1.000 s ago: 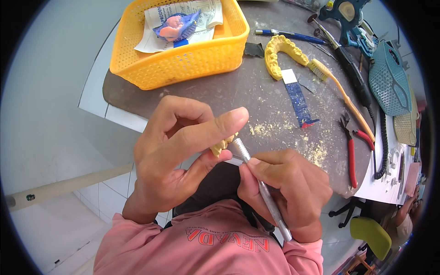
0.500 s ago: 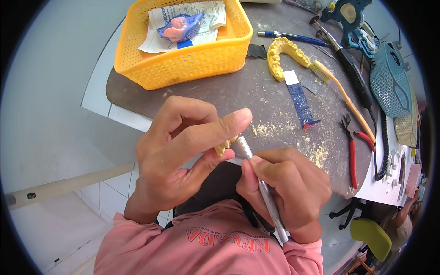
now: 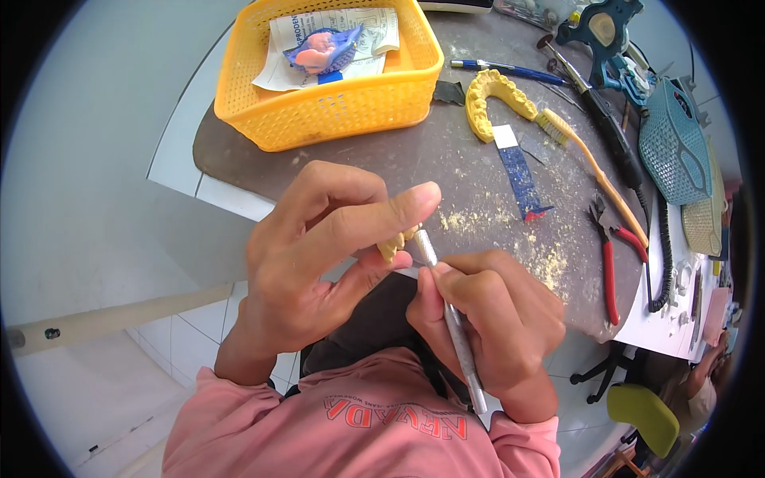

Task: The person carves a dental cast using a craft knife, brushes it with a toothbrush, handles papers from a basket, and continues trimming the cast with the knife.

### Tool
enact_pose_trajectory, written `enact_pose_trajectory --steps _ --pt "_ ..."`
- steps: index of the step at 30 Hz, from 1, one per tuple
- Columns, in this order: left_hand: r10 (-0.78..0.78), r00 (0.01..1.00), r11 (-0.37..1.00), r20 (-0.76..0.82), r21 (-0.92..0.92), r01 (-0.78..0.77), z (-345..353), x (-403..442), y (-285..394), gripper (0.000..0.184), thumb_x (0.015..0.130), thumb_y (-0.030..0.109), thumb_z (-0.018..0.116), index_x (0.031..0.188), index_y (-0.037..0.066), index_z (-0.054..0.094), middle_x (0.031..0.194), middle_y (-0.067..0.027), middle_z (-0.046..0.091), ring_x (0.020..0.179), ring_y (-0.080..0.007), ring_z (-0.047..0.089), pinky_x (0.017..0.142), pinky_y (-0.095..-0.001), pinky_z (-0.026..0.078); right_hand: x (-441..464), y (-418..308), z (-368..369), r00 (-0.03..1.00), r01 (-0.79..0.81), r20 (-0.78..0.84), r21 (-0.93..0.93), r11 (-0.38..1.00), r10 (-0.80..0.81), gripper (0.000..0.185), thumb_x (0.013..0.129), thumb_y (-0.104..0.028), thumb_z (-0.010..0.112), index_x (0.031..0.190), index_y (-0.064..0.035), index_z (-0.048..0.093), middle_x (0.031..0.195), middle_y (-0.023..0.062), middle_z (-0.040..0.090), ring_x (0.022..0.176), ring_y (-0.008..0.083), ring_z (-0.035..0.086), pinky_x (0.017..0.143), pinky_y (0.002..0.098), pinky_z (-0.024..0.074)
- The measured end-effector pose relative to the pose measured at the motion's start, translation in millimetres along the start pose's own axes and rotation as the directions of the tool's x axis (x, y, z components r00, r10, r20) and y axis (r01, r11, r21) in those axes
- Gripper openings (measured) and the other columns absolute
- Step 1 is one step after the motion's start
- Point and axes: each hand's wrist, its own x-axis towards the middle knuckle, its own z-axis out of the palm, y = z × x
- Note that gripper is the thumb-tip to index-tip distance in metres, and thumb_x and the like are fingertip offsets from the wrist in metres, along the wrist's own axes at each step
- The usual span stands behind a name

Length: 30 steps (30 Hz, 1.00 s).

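Observation:
Between the thumb and fingers of my left hand (image 3: 311, 247) is a small yellow plaster dental model piece (image 3: 390, 246), mostly covered by the fingers. My right hand (image 3: 506, 319) is closed in a pen grip around a slim knurled metal tool shaped like a craft knife (image 3: 460, 346). The tool's front end points up at the plaster piece; its tip is hidden there, so I cannot tell whether it touches. Both hands are in front of the bench edge, above my lap.
On the dusty bench mat (image 3: 382, 163) lie a yellow dental arch model (image 3: 480, 107), a blue strip (image 3: 519, 179), a toothbrush (image 3: 594, 167), red-handled pliers (image 3: 609, 279), a blue pen (image 3: 510, 69) and a handpiece (image 3: 610, 127). A yellow basket (image 3: 335, 119) stands at left, a blue basket (image 3: 677, 147) at right.
The view has shifted slightly, so the basket sits a little further right. Both hands keep their grips; the metal tool's rear end has swung slightly left and up.

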Motion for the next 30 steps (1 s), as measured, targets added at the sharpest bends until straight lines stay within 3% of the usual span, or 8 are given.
enact_pose_trajectory --steps 12,14,19,22,26,28,30 --pt "-0.011 1.000 1.000 -0.001 -0.027 0.011 1.7 -0.5 5.2 0.046 0.075 0.011 0.084 0.117 0.002 0.068 0.098 -0.0081 0.057 0.085 -0.0142 0.059 0.065 -0.0229 0.053 -0.6 3.8 2.0 1.000 -0.022 -0.007 -0.033 0.999 0.022 0.020 0.068 0.004 0.075 0.072 -0.0043 0.057 0.065 0.0057 0.052 0.051 0.0185 0.054 0.043 0.0310 0.0410" --pt "-0.025 1.000 0.999 -0.008 -0.039 0.024 1.5 0.2 6.0 0.047 0.074 0.011 0.085 0.117 0.001 0.068 0.099 -0.0079 0.057 0.086 -0.0144 0.060 0.066 -0.0228 0.053 -1.6 3.8 2.6 0.995 -0.040 -0.091 0.027 0.999 0.042 0.019 0.069 0.004 0.076 0.074 -0.0043 0.059 0.065 0.0062 0.054 0.052 0.0194 0.056 0.044 0.0309 0.0430" --pt "-0.227 0.974 0.956 0.018 -0.186 0.226 -3.6 4.7 6.7 0.057 0.073 0.008 0.085 0.125 -0.001 0.062 0.107 -0.0085 0.058 0.092 -0.0139 0.061 0.074 -0.0224 0.055 -5.2 -1.7 -11.6 0.983 -0.121 -0.122 0.136 0.983 0.137 0.017 0.070 0.003 0.078 0.081 -0.0022 0.065 0.067 0.0079 0.063 0.053 0.0202 0.060 0.048 0.0293 0.0478" --pt "-0.281 0.956 0.945 0.080 -0.153 0.290 -7.3 10.7 11.1 0.056 0.077 0.004 0.081 0.128 -0.001 0.060 0.109 -0.0095 0.059 0.093 -0.0139 0.063 0.075 -0.0223 0.055 -3.7 3.8 -26.5 0.984 -0.135 -0.094 0.158 0.978 0.151 0.019 0.070 0.003 0.078 0.085 -0.0004 0.067 0.071 0.0085 0.067 0.053 0.0177 0.060 0.049 0.0269 0.0480" --pt "-0.321 0.945 0.929 0.061 -0.172 0.326 -6.2 11.7 9.6 0.048 0.081 0.001 0.076 0.126 -0.002 0.061 0.111 -0.0114 0.060 0.094 -0.0160 0.064 0.075 -0.0239 0.057 -6.0 -0.8 -46.5 0.959 -0.276 -0.007 0.181 0.944 0.282 0.019 0.070 0.004 0.077 0.086 -0.0007 0.067 0.073 0.0085 0.069 0.053 0.0137 0.060 0.047 0.0233 0.0450" --pt "-0.178 0.981 0.972 0.075 -0.141 0.187 -7.6 11.9 5.1 0.041 0.083 -0.003 0.071 0.123 -0.002 0.063 0.113 -0.0130 0.062 0.097 -0.0188 0.066 0.075 -0.0264 0.059 -12.2 -3.8 -50.1 0.938 -0.344 0.034 0.218 0.913 0.345 0.021 0.070 0.005 0.078 0.087 -0.0009 0.067 0.074 0.0092 0.070 0.053 0.0143 0.061 0.047 0.0237 0.0450" --pt "-0.198 0.977 0.971 0.082 -0.117 0.207 -8.8 12.8 7.3 0.038 0.084 -0.004 0.069 0.122 -0.002 0.064 0.114 -0.0140 0.062 0.098 -0.0199 0.066 0.076 -0.0273 0.059 -20.1 -2.2 -43.9 0.957 -0.289 0.027 0.200 0.936 0.289 0.023 0.070 0.003 0.080 0.088 -0.0017 0.067 0.073 0.0099 0.070 0.054 0.0161 0.063 0.046 0.0246 0.0460"
